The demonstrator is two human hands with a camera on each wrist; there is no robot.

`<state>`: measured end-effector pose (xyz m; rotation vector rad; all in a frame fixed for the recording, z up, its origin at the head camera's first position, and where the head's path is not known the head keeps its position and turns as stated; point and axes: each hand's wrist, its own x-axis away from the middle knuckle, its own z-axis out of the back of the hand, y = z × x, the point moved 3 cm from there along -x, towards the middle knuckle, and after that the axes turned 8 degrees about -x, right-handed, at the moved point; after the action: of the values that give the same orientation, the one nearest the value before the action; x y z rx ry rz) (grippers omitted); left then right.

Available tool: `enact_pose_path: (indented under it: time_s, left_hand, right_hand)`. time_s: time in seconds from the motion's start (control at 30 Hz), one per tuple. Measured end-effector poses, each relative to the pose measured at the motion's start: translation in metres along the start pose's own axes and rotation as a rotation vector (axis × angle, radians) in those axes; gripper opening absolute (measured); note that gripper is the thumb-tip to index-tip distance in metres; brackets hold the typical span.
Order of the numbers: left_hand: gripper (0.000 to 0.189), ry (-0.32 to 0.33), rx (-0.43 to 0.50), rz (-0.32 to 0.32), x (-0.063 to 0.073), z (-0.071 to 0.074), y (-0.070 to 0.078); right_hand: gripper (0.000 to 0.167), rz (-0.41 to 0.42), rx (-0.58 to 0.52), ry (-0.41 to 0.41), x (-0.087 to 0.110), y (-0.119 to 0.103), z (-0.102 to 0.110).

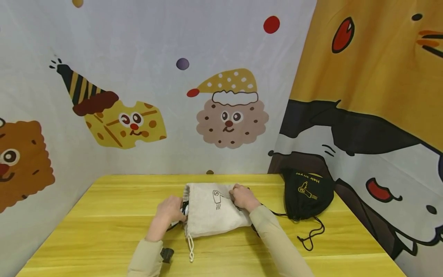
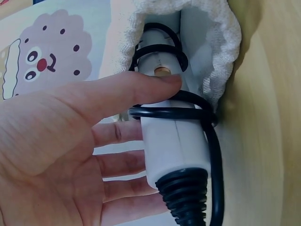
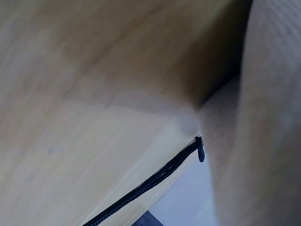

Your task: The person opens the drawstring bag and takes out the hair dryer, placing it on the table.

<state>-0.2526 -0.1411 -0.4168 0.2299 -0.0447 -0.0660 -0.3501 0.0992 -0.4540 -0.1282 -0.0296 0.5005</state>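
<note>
In the head view, a cream cloth drawstring bag (image 1: 211,221) with a printed hair dryer lies on the table, its mouth facing left. My left hand (image 1: 169,209) is at that mouth. There the left wrist view shows my left hand (image 2: 61,136) holding the white hair dryer handle (image 2: 174,146), thumb across the top and fingers behind. Black cord (image 2: 169,113) loops around the handle; the hair dryer's front part is hidden inside the bag. My right hand (image 1: 243,197) pinches the bag's cloth near its far right corner.
A black drawstring bag (image 1: 308,194) printed "Hair Dryer" lies at the table's right back, its black string (image 1: 313,232) trailing forward. A small dark object (image 1: 167,254) shows beside the left sleeve. A patterned curtain (image 1: 155,46) hangs behind the wooden table (image 1: 104,231).
</note>
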Motion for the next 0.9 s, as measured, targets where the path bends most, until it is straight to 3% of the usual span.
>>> enact_pose_path:
  time_s: [0.3, 0.5, 0.9]
  left_hand:
    - [0.03, -0.029, 0.01, 0.014, 0.002, -0.001, -0.004]
    - [0.045, -0.027, 0.043, 0.012, 0.0, -0.003, -0.004]
    - [0.049, 0.007, 0.065, -0.012, 0.001, -0.002, -0.004]
  right_hand:
    - [0.014, 0.021, 0.0, 0.01, 0.0, 0.002, -0.003]
    - [0.026, 0.014, -0.04, 0.014, 0.002, 0.006, -0.007]
    - [0.022, 0.016, -0.334, 0.037, 0.006, 0.008, 0.003]
